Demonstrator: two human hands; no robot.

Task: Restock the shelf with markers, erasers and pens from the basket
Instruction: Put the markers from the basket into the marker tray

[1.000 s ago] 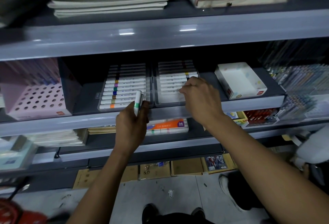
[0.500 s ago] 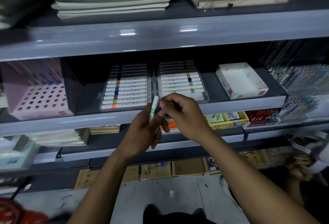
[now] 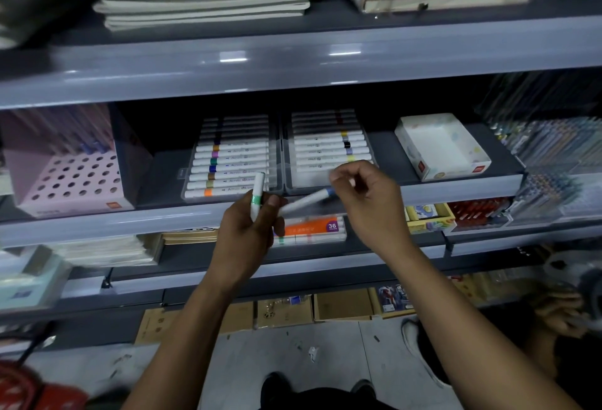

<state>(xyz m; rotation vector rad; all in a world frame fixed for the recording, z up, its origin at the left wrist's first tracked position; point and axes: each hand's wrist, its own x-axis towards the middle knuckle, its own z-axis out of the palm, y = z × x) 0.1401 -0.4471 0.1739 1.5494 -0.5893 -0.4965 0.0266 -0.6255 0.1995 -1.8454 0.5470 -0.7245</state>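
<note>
Marker trays [image 3: 228,162] behind both hands [image 3: 242,233].

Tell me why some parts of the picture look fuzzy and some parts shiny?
Head view: the edges smear with blur, like the pen packs on the right; two white glare spots sit on the shelf edge; the shelf lines bend from the wide lens; the marker trays run dark at the back; the green-banded marker looks fairly sharp.

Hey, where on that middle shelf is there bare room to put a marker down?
Bare shelf shows between the pink holed box and the left marker tray, and a narrower strip between the right tray and the white box. Both trays look nearly full; the right tray's front rows sit behind the right hand.
</note>
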